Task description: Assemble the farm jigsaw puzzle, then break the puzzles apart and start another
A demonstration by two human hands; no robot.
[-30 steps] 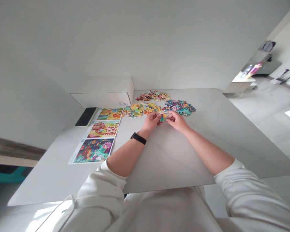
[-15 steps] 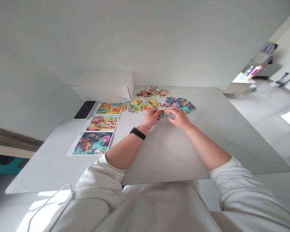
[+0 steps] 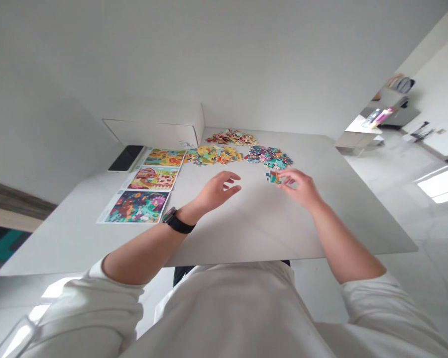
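Note:
Between the fingertips of my right hand (image 3: 300, 188) is a small joined cluster of jigsaw puzzle pieces (image 3: 272, 177), teal and orange-brown. It is held near the front of the purple and teal puzzle pile (image 3: 271, 156). My left hand (image 3: 218, 191) is over the middle of the table, fingers apart and holding nothing. A dark watch (image 3: 179, 221) is on that wrist. Beyond the left hand lies a yellow and orange puzzle pile (image 3: 216, 155). Farther back is a red and cream pile (image 3: 233, 136).
Three picture sheets lie in a column at left: a yellow one (image 3: 164, 157), a farm scene (image 3: 153, 178) and a dark floral one (image 3: 138, 207). A phone (image 3: 126, 158) lies beside them. A white box (image 3: 149, 132) stands against the wall on the white table (image 3: 242, 238).
My hands have parted. The left has let go of the puzzle pieces and drawn back leftward; the right has carried the cluster to the right. The camera view has shifted slightly.

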